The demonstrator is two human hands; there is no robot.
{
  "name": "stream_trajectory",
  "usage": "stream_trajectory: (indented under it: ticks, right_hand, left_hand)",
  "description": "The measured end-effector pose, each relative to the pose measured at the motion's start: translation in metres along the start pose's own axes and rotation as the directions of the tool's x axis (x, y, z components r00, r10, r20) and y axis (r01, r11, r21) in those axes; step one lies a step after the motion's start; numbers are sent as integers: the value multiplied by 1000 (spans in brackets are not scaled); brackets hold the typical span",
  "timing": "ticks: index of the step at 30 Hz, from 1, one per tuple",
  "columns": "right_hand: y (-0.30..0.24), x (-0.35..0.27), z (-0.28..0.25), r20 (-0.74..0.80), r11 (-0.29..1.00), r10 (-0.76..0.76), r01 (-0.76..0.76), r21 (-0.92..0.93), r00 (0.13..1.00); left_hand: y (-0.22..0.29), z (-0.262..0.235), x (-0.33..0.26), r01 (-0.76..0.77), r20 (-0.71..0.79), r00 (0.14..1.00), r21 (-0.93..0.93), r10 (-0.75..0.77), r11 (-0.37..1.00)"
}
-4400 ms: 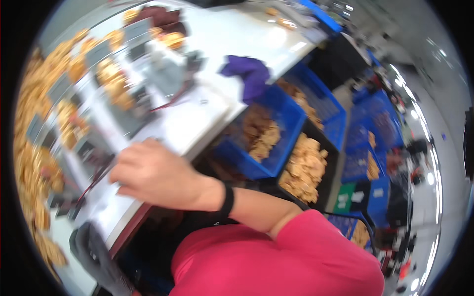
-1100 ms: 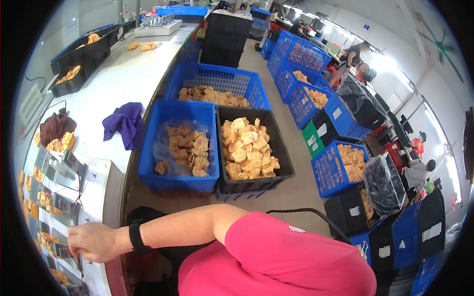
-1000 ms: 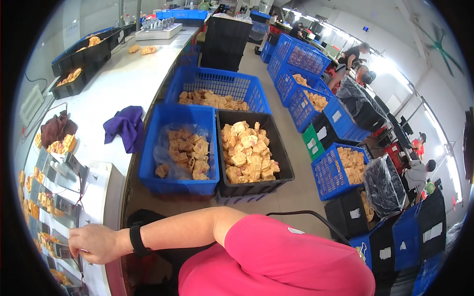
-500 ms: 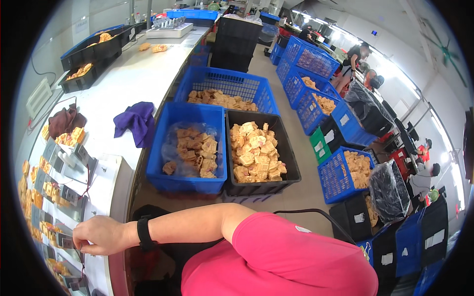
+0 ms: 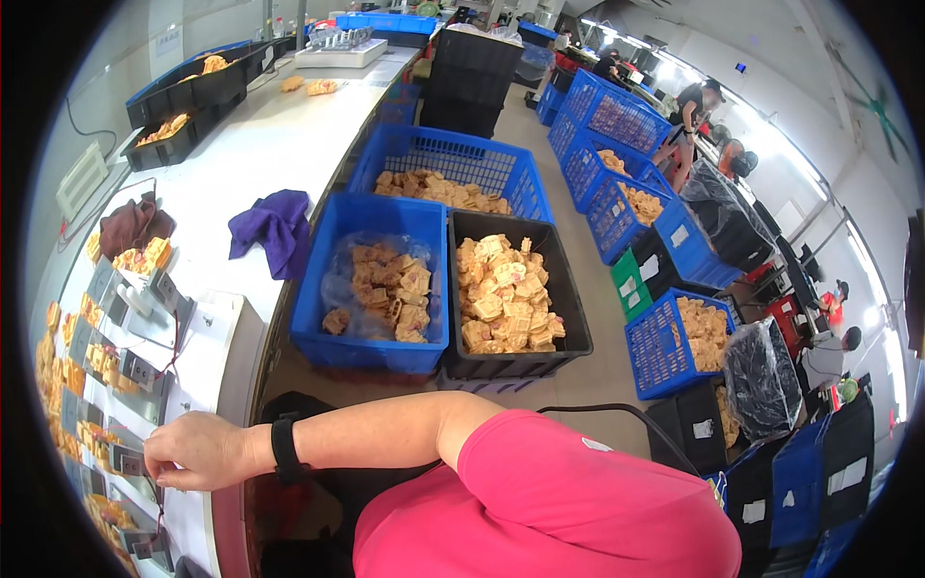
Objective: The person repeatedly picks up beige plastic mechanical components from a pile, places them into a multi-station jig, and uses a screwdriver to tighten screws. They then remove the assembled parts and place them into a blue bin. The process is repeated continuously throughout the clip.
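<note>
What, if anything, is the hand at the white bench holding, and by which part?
It cannot be told. The left hand rests among small grey-and-orange parts on the white bench, fingertips curled down; any grip is hidden.

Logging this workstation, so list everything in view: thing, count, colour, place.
Blue crate: one, blue, on the floor by the table, clear bag of tan pieces inside.
Black crate: one, black, right of the blue crate, full of tan pieces.
Mesh crate: one, blue, behind those two, tan pieces at its bottom.
Purple cloth: one, purple, on the table edge.
Brown cloth: one, dark brown, left on the table.
White table: one, white, along the left.
Black trays: a row, black, far left of the table, orange pieces in them.
Grey fixtures: many, grey, near table end, among orange pieces.
Aisle crates: many, blue, right.
Wristband: one, black, left wrist.
Left hand: one, fingertips on a fixture.
Right hand: not in view.
</note>
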State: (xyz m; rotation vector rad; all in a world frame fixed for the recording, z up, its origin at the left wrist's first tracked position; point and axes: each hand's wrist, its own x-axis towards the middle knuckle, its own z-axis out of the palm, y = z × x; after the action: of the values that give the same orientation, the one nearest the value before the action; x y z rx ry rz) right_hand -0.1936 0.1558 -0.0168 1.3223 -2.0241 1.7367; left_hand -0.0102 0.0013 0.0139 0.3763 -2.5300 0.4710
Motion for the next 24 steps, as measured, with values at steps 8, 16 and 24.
stream_trajectory:
  ticks: [8,16,24]
  right_hand:
    - [-8,3,-11,56,997,-41,36,74,998]
    - [-43,-32,-101,181,995,98,-98,-9,979]
    - [-9,15,-251,-339,917,345,-391,-75,875]
  left_hand:
    - [-18,25,-9,-68,-141,990,-281,28,957]
    - [-16,17,-18,192,41,976,-637,-216,747]
    - [-14,14,-18,154,-9,977,-656,-212,739]
